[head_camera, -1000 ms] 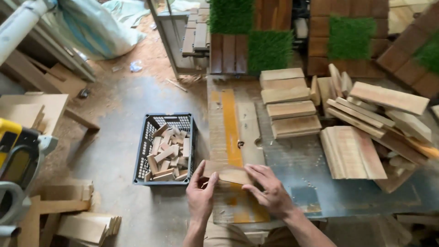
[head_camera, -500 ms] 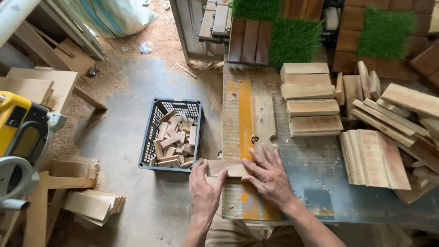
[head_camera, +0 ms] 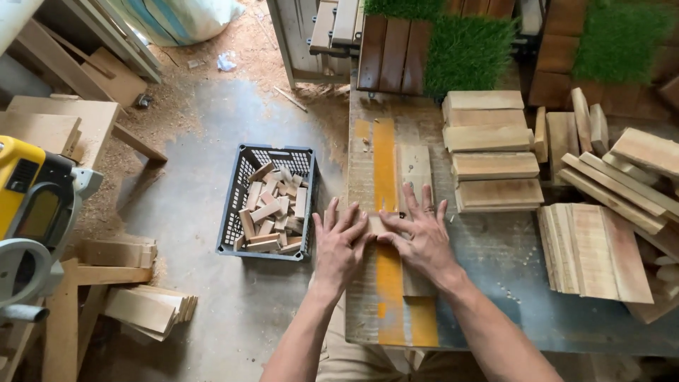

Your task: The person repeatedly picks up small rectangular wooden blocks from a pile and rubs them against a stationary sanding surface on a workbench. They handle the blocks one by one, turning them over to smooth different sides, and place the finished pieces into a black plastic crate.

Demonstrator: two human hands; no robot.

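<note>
On bench (head_camera: 509, 255): two hands (head_camera: 339, 247) flat, one slat (head_camera: 378, 225).

crate (head_camera: 242, 205) centre-left on floor, offcuts (head_camera: 272, 209) in it | workbench (head_camera: 509, 255) right of crate | plank stacks (head_camera: 491, 148) upper right on workbench | saw (head_camera: 32, 212) far left | turf tiles (head_camera: 467, 42) top, behind workbench

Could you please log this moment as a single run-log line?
left hand: flat on wood piece | right hand: flat on same piece | workbench | crate of offcuts on floor
</note>
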